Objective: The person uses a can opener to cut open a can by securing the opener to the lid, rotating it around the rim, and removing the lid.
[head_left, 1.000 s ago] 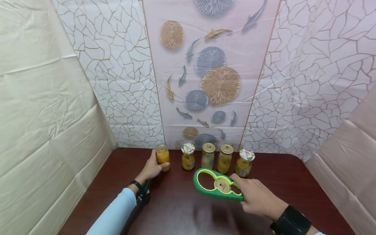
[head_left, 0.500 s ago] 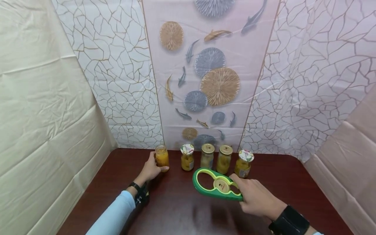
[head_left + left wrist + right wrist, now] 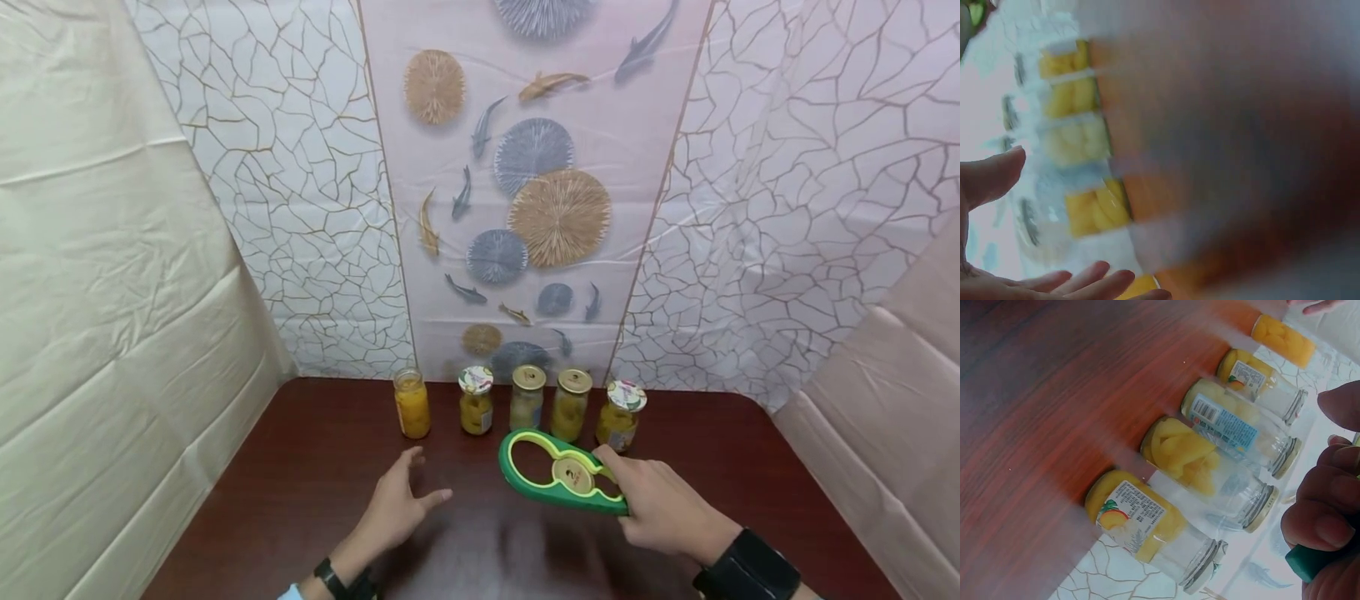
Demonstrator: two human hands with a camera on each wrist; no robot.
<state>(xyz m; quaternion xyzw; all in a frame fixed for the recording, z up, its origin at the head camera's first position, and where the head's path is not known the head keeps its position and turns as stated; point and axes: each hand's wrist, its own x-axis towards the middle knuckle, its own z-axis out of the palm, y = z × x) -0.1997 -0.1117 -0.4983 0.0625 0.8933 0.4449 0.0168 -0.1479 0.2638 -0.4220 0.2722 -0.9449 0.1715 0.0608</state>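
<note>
My left hand (image 3: 393,504) hovers above the table with its fingers spread, holding nothing. Just beyond it an unlidded glass jar of orange fruit (image 3: 412,410) stands upright at the left end of a row. In my right hand (image 3: 667,507) is a green jar opener (image 3: 551,495) with a lime inner edge, gripped by its narrow end and held out over the table. A gold lid (image 3: 572,475) sits in the opener's middle ring. The right wrist view shows curled fingers (image 3: 1329,515) around the opener's dark green end (image 3: 1310,559).
To the right of the unlidded jar stand a jar with a patterned lid (image 3: 476,404), two gold-lidded jars (image 3: 527,404) and another patterned-lid jar (image 3: 620,417). They line the back of the dark red table (image 3: 465,550). Cloth hangs behind and at both sides.
My left hand has let go of the unlidded jar and drawn back toward me. The jar stays upright where it was. My right hand, with the opener, has barely moved.
</note>
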